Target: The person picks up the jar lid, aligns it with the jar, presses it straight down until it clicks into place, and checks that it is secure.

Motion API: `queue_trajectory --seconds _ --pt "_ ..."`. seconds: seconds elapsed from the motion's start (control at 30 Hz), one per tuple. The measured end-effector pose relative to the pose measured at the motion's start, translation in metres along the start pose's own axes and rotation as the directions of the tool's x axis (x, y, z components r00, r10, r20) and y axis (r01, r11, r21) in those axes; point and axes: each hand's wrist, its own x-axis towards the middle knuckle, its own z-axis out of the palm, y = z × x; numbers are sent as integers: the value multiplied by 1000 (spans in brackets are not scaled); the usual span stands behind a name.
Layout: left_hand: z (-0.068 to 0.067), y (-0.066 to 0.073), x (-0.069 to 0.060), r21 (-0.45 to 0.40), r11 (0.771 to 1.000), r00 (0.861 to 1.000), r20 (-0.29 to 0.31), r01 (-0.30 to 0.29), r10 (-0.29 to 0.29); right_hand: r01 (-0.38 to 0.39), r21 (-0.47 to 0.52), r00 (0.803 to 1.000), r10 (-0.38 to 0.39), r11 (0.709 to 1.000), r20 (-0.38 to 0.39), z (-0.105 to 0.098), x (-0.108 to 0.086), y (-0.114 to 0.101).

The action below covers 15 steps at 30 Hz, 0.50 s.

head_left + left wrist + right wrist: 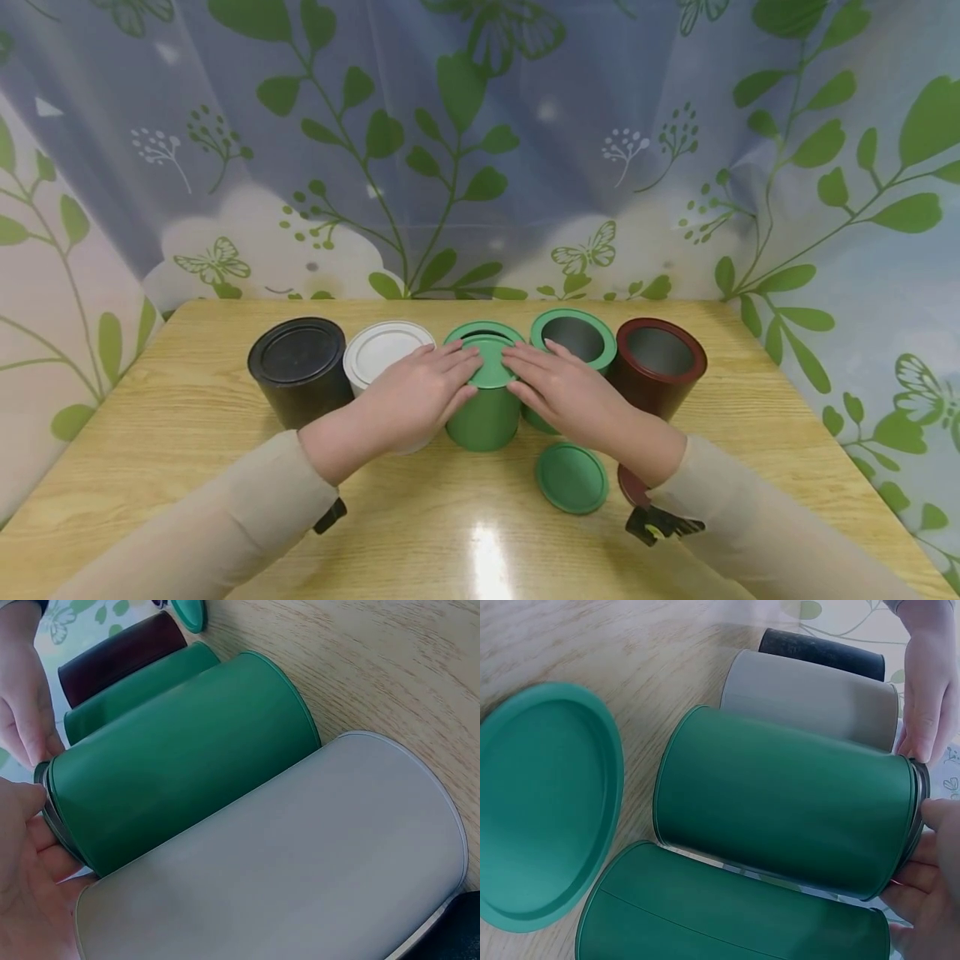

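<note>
On the near part of the surface, a loose lid is laid flat, and a red lid is partly hidden by the right arm; either could be knocked aside if a sleeve were lowered.

Beyond them, the top lid is gripped by the left hand and the right hand, thumb and fingers clamped at its rim from each side. It is set askew over the middle can, with a dark gap left at the far edge. If unequal force were applied, the lid could be jammed or slipped off; fingertips could be nipped if it were seated suddenly. The can could be tipped, since its body is supported by neither hand.

The white can and the uncovered green can are stood just beside it and could be bumped by wrists. Farther out, the black can and the uncovered red can are less exposed.
</note>
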Motion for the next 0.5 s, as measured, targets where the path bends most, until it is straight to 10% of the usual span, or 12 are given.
queue_trajectory --seconds 0.5 --pt "-1 -5 4 -9 1000 1000 21 3 -3 5 -34 1000 -5 999 4 1 4 4"
